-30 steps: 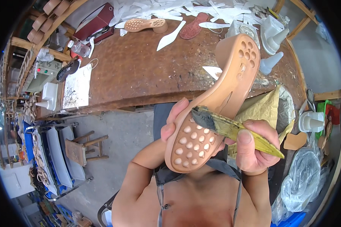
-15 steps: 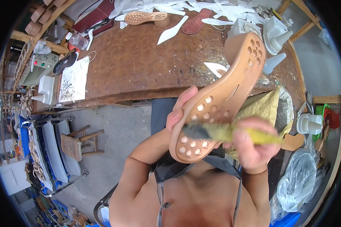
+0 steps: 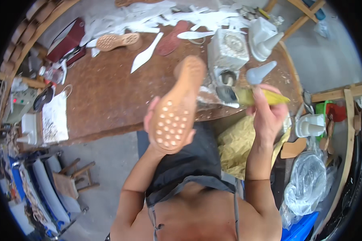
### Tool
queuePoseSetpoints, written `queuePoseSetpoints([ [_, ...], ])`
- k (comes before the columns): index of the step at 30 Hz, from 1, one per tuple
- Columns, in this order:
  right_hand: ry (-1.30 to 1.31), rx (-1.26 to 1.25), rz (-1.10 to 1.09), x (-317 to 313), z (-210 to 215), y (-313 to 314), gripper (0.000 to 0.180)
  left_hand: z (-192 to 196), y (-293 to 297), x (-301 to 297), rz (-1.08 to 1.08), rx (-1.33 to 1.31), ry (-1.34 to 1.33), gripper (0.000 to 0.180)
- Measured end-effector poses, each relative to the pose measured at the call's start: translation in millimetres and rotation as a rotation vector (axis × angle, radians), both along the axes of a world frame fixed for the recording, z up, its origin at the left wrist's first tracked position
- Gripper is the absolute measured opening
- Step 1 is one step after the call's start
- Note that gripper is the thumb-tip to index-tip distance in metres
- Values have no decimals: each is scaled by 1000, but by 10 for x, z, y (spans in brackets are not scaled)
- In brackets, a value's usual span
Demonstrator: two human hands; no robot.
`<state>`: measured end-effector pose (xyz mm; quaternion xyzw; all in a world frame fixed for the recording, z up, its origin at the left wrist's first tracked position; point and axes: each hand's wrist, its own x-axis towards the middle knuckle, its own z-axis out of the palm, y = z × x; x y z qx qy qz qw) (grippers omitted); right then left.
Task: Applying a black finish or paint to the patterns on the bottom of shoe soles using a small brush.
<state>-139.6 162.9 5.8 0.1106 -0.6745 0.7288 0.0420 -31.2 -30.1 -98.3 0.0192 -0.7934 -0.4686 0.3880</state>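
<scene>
My left hand [image 3: 149, 114] is closed round a tan heeled shoe sole [image 3: 171, 120], held over my lap at the table's front edge. Its pitted underside faces up, the toe end toward me and the heel away; whitish spots show in the holes. In my right hand [image 3: 269, 114] is a brush [image 3: 245, 97] with a yellowish handle, gripped between thumb and fingers. The dark bristles point left, close by the dark mouth of a smeared white container [image 3: 228, 52]; whether they touch it I cannot tell.
On the brown table [image 3: 104, 88] lie another tan sole [image 3: 112, 41], a dark red insole [image 3: 173, 38] and white strips [image 3: 147, 54]. A white dispenser with a cone [image 3: 263, 40] stands at the back right. Yellow wrapping [image 3: 237, 144] hangs by my right arm. A wooden stool [image 3: 68, 184] is at left.
The brush has left the sole's underside and moved up and right to the white container. My left hand has lowered the sole, now farther from my head. My view has shifted right.
</scene>
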Motion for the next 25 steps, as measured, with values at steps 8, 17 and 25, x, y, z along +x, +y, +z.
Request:
queuePoseSetpoints([
  [8,27,667,1,-858,-631,149,17,-234,-220,-86,-91,106,-90,106],
  [17,140,845,23,-952,-660,9,19,-192,-211,-72,-129,121,-116,109],
  [25,23,794,34,-831,-580,69,20,-261,-239,-150,-28,12,-61,108],
])
